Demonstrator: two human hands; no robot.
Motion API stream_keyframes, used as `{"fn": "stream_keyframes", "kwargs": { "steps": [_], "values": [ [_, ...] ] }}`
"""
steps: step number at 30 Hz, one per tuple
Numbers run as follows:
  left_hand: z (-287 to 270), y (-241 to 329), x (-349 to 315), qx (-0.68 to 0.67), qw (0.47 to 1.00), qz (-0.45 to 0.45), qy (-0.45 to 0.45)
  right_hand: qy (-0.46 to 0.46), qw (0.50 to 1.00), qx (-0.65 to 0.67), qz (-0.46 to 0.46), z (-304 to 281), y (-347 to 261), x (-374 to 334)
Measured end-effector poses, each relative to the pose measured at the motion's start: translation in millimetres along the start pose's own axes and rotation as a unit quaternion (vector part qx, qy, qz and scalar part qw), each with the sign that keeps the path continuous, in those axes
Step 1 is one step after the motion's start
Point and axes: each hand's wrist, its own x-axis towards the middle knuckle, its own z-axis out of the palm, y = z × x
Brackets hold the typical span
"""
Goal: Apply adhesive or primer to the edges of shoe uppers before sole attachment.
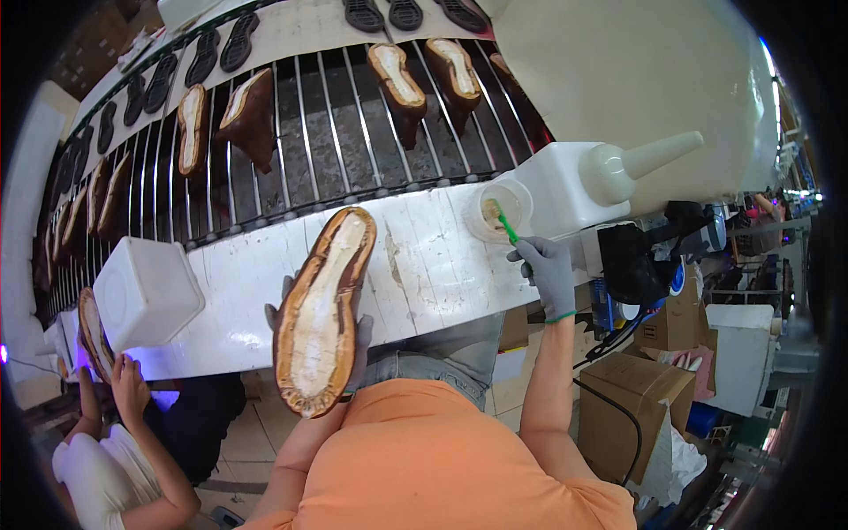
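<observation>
The left hand (361,343) grips the shoe upper (318,318), underside up, over the near edge of the counter (428,265), while the right hand (549,276), well apart, holds the green brush (506,228) in the round cup (526,205).

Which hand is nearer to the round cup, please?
Right. The right hand is just beside the cup, holding a green-handled brush in it; the left hand is farther left, holding a shoe upper.
</observation>
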Motion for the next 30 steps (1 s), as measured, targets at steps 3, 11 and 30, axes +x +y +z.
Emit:
{"fn": "stream_keyframes", "kwargs": {
  "steps": [3, 11, 30],
  "values": [
    [-19.7, 27.9, 3.6, 0.302, 0.949, 0.071, -0.050, -0.014, 0.988, 0.154, 0.000, 8.2, 6.2, -11.0],
    [0.4, 40.6, 15.6, -0.800, 0.527, -0.283, -0.045, -0.118, 0.978, 0.128, -0.116, 40.3, -46.2, -64.0],
    [66.2, -14.4, 9.9, -0.091, 0.938, 0.231, 0.243, -0.144, 0.966, -0.090, -0.193, 78.2, -66.3, -94.0]
  ]
}}
